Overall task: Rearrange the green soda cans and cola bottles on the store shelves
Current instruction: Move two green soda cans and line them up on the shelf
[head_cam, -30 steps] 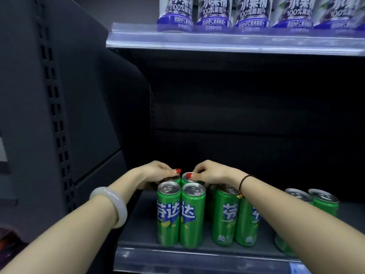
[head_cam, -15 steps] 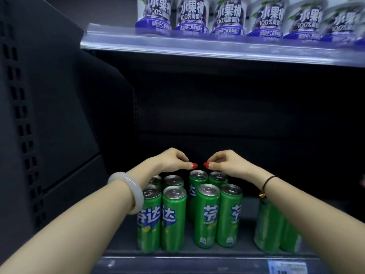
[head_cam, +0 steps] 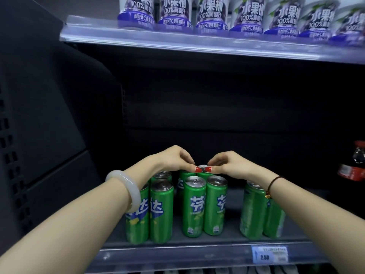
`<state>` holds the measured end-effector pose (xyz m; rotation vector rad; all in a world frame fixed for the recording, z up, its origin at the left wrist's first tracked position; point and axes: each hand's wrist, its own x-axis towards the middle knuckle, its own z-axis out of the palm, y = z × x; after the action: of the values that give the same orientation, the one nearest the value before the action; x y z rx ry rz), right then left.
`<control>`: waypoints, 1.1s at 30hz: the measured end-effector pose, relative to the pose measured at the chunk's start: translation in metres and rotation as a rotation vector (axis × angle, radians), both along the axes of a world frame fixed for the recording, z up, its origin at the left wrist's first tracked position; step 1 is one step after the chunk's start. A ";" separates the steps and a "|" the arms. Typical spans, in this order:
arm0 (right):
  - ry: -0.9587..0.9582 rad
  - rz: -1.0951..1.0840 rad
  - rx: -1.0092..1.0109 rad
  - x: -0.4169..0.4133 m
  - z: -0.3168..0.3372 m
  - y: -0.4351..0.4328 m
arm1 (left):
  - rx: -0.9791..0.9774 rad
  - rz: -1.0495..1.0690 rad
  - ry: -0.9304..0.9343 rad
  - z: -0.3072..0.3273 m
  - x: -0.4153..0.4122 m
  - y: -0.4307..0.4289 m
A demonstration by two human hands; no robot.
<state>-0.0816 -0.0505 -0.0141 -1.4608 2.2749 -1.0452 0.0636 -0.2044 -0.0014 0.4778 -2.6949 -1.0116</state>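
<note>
Several tall green soda cans stand in pairs on the dark shelf [head_cam: 233, 239]: a left pair [head_cam: 162, 210], a middle pair [head_cam: 194, 206] and a right pair [head_cam: 252, 212] partly behind my right forearm. My left hand [head_cam: 173, 161] and my right hand [head_cam: 231, 165] meet over the back row. Their fingers are curled, and both thumbs pinch the rim of a rear green soda can [head_cam: 203, 167] behind the middle pair. A cola bottle [head_cam: 355, 167] with a red label shows at the far right edge.
White and purple grape juice bottles [head_cam: 211, 14] line the upper shelf [head_cam: 177, 39] overhead. A dark side panel [head_cam: 49, 115] closes the left. A price tag [head_cam: 270, 254] sits on the shelf's front strip. The back of the shelf is dark.
My hands have come down from just above the cans onto the rear can's top, thumbs closer together. The view has shifted, bringing the cola bottle into sight at the right.
</note>
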 end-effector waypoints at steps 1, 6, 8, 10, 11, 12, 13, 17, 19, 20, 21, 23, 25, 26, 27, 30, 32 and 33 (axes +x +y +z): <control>0.006 0.000 -0.001 0.001 -0.001 0.002 | 0.000 -0.001 0.003 -0.001 0.000 0.002; -0.005 -0.001 0.037 0.010 -0.011 0.014 | 0.008 -0.004 -0.010 -0.013 0.000 0.013; -0.046 -0.003 0.060 0.012 -0.016 0.017 | -0.004 -0.008 -0.040 -0.019 0.000 0.015; -0.104 -0.019 0.069 0.015 -0.019 0.019 | -0.018 -0.021 -0.083 -0.024 -0.001 0.016; -0.127 -0.030 0.074 0.015 -0.021 0.020 | -0.021 -0.023 -0.096 -0.025 -0.001 0.017; -0.147 -0.042 0.075 0.015 -0.022 0.020 | -0.018 -0.021 -0.103 -0.026 -0.001 0.017; -0.167 -0.048 0.069 0.015 -0.024 0.020 | -0.013 -0.020 -0.105 -0.026 0.000 0.018; -0.359 -0.072 0.002 0.014 -0.034 0.021 | 0.007 -0.021 -0.115 -0.025 0.003 0.020; -0.402 -0.072 0.020 0.014 -0.034 0.022 | 0.006 -0.028 -0.119 -0.023 0.004 0.021; -0.417 -0.067 0.035 0.015 -0.033 0.022 | 0.001 -0.035 -0.124 -0.022 0.004 0.021; -0.431 -0.063 0.044 0.016 -0.032 0.022 | -0.005 -0.045 -0.128 -0.021 0.005 0.022; -0.455 -0.054 0.057 0.017 -0.030 0.022 | -0.021 -0.065 -0.133 -0.019 0.007 0.024; -0.471 -0.038 0.078 0.020 -0.029 0.021 | -0.041 -0.082 -0.147 -0.017 0.011 0.024; -0.474 -0.027 0.091 0.021 -0.029 0.021 | -0.049 -0.091 -0.157 -0.016 0.013 0.024; -0.475 -0.017 0.103 0.023 -0.029 0.020 | -0.059 -0.098 -0.165 -0.014 0.015 0.024; -0.506 0.013 0.114 0.027 -0.029 0.020 | -0.084 -0.110 -0.178 -0.011 0.020 0.023; -0.523 0.021 0.106 0.029 -0.030 0.019 | -0.110 -0.110 -0.185 -0.010 0.022 0.024; -0.528 0.023 0.102 0.031 -0.030 0.019 | -0.121 -0.106 -0.190 -0.009 0.024 0.024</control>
<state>-0.0510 -0.0316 -0.0444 -1.0148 1.8967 -1.1273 0.0874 -0.1804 -0.0099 0.4312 -2.9579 -0.8614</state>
